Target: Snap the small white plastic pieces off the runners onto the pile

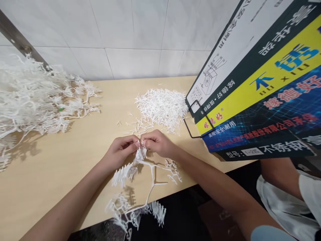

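Note:
A white branched plastic piece (152, 172) with clusters of thin prongs hangs below my hands and reaches past the table's front edge. My left hand (122, 149) pinches its upper end between thumb and fingers. Right beside it, my right hand (156, 144) is closed on the prongs at the same end, the fingertips nearly touching. Just beyond my hands lies a pile of small loose white pieces (164, 107), a few scattered to its left.
A big tangled heap of white branched pieces (32, 97) covers the table's left side. A printed box (250, 83) with a black wire bracket (200, 118) stands at the right. Another person's arm (281, 177) shows beyond it. A tiled wall backs the table (62, 160).

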`<action>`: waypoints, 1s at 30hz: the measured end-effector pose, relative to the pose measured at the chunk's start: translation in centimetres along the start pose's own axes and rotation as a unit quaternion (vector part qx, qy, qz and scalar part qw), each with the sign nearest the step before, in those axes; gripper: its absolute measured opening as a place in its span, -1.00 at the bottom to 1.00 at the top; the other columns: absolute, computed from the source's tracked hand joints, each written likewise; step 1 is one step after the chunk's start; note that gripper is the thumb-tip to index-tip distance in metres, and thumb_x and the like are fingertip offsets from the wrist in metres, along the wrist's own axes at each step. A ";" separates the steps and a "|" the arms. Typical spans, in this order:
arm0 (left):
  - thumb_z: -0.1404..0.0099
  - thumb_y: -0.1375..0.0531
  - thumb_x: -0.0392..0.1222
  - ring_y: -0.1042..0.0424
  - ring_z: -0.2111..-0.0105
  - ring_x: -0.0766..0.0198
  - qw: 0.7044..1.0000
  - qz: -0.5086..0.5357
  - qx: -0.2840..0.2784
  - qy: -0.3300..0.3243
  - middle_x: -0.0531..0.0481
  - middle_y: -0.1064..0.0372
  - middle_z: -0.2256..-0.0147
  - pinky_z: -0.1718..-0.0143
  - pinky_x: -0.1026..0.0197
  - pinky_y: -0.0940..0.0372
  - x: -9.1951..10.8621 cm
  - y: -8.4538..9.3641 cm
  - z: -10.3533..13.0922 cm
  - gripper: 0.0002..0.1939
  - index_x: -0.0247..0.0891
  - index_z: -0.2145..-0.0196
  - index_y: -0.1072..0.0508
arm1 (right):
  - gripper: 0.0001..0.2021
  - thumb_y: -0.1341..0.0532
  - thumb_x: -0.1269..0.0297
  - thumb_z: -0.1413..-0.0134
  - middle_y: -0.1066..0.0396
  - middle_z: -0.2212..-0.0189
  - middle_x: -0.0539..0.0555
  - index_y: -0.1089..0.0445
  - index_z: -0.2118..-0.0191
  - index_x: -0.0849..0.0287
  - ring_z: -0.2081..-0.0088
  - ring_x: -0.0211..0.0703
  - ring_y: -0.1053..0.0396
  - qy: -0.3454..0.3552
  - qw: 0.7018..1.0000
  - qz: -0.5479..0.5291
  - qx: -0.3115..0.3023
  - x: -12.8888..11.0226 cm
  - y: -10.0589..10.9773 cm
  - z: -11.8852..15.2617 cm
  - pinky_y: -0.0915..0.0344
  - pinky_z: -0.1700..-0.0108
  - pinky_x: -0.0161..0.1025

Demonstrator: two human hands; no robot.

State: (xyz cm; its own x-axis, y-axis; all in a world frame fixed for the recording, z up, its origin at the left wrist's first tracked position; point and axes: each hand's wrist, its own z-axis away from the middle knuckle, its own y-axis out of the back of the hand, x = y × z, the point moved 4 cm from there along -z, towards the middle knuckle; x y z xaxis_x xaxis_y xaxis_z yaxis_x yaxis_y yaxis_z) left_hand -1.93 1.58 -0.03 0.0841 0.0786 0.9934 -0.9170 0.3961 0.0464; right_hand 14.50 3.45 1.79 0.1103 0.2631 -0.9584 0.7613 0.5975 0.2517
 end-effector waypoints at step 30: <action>-0.25 -0.34 0.07 -0.08 0.53 0.38 0.997 -0.053 0.052 -0.023 0.12 -0.10 0.56 0.49 0.27 -0.01 0.7 -0.2 -0.3 -0.62 -0.28 0.51 -0.42 | -0.76 -0.17 0.10 -0.36 -0.39 0.46 -0.05 -0.40 0.22 0.17 0.45 -0.31 -0.30 0.016 0.982 0.144 0.125 0.5 0.9 0.3 -0.23 0.34 -0.33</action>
State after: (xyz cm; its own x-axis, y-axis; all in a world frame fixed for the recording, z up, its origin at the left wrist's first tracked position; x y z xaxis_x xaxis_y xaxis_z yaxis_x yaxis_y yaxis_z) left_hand -1.53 1.82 0.61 0.1661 -0.0019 0.9861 -0.9398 0.3024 0.1589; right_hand 15.46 3.90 1.54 0.3268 0.4209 -0.8462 0.8346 0.2915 0.4674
